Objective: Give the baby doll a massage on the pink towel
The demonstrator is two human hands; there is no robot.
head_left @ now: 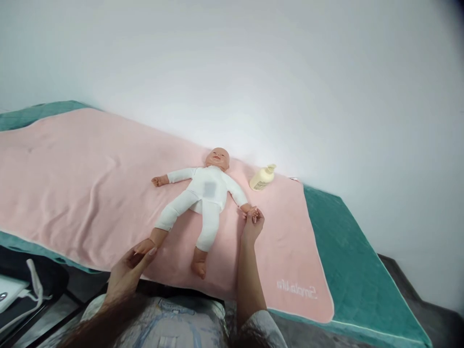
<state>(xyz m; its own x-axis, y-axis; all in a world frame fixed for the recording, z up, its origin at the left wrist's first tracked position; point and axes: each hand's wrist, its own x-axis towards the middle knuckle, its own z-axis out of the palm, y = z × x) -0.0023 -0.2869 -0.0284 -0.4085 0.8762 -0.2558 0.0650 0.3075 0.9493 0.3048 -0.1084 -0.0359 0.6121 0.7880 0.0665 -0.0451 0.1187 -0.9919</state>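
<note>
A baby doll (209, 186) in a white suit lies on its back on a pink blanket (90, 183), arms and legs spread. My left hand (127, 271) is closed around the doll's foot at the left, thumb on the near side and fingers mostly hidden. At the doll's other side, my right hand (254, 226) pinches the small hand on the right between thumb and fingers. The doll's other foot and other hand rest untouched on the blanket. A pale yellow pump bottle (261, 179) leans or lies tilted beside the doll's arm, apart from my right hand.
Beneath the blanket is a green quilted cover (362, 261), seen at the right end and along the edges. A white wall (232, 72) rises behind. At lower left, a white device (10, 292) with a white cable (35, 280) sits on something dark.
</note>
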